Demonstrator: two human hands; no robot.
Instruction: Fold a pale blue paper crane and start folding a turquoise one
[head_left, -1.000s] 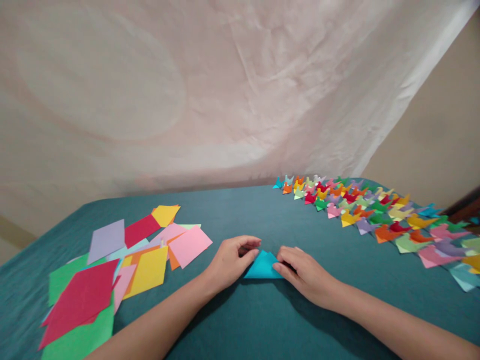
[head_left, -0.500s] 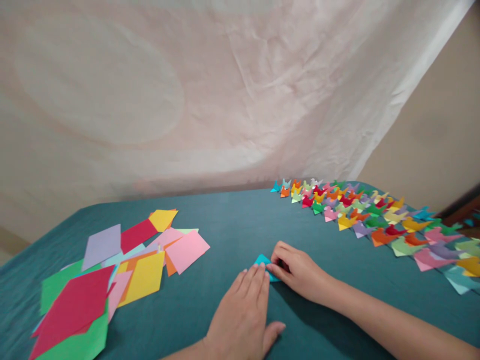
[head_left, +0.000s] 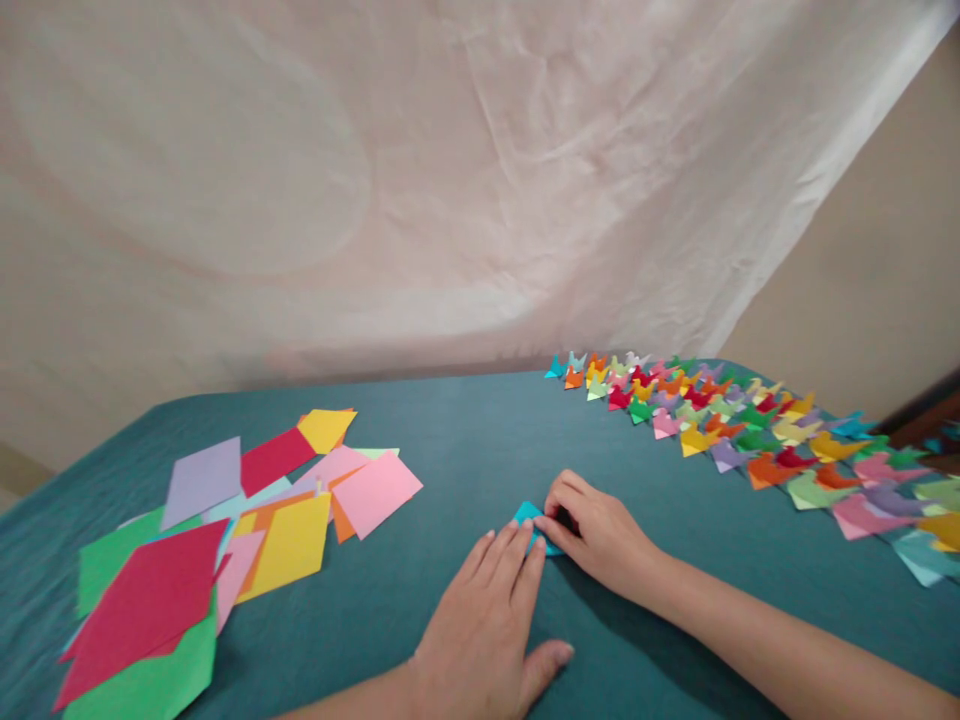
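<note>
One crisp fold prob. needs L hand (head_left: 487, 610), palm down at 7 o'clock, thumb apart, to press firmly while R hand (head_left: 600, 525), grip clamped on the blue paper's (head_left: 526, 511) 3 o'clock edge, lines up layers. Paper, approx. 5 o'clock of view ctr. on counter (head_left: 465, 430), looks small, folded, mostly covered.

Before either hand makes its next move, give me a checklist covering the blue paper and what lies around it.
1. Left hand on the blue paper: ok, its fingers lie spread over it.
2. Right hand at the paper: ok, at its right side.
3. Firm pinch by the right hand: cannot tell.
4. Paper fully visible: not ok, both hands cover parts.
5. Loose sheets apart from the hands: ok, off to the left.
6. Folded birds apart from the hands: ok, off to the right.
</note>
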